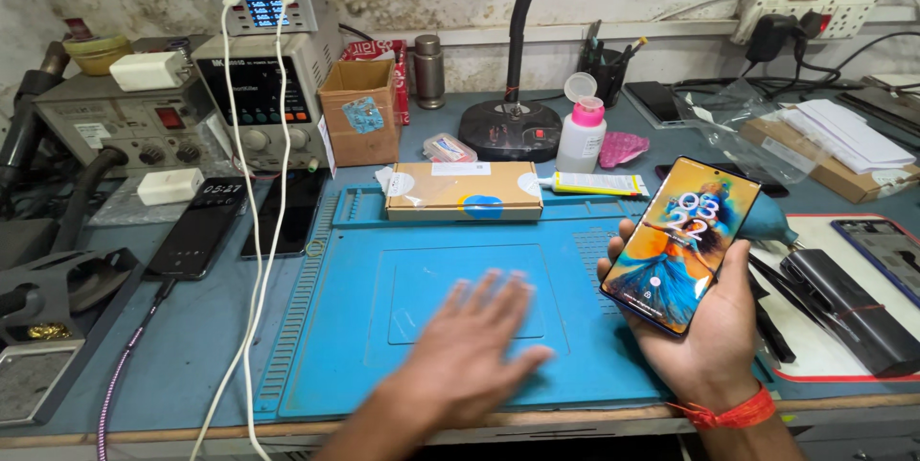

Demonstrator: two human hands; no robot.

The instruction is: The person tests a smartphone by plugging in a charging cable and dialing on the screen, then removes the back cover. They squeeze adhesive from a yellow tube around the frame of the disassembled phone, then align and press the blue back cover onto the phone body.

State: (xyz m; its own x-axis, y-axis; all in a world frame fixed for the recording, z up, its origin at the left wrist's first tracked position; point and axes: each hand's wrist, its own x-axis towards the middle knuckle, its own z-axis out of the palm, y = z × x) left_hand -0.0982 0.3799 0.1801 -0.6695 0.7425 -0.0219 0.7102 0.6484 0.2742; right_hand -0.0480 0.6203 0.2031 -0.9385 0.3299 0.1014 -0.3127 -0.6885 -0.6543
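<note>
My right hand [704,332] holds a smartphone [682,242] upright over the right side of the blue work mat [326,327]. Its screen is lit and shows a colourful picture. My left hand [470,346] lies flat and blurred on the middle of the mat, fingers spread, holding nothing. A red thread is tied around my right wrist.
A flat cardboard box [464,191] and a glue tube [599,183] lie at the mat's far edge. Two dark phones [199,226] rest at left by white cables and bench power units [259,78]. A lamp base [510,127], a pink-capped bottle [582,130] and tools [843,308] stand around.
</note>
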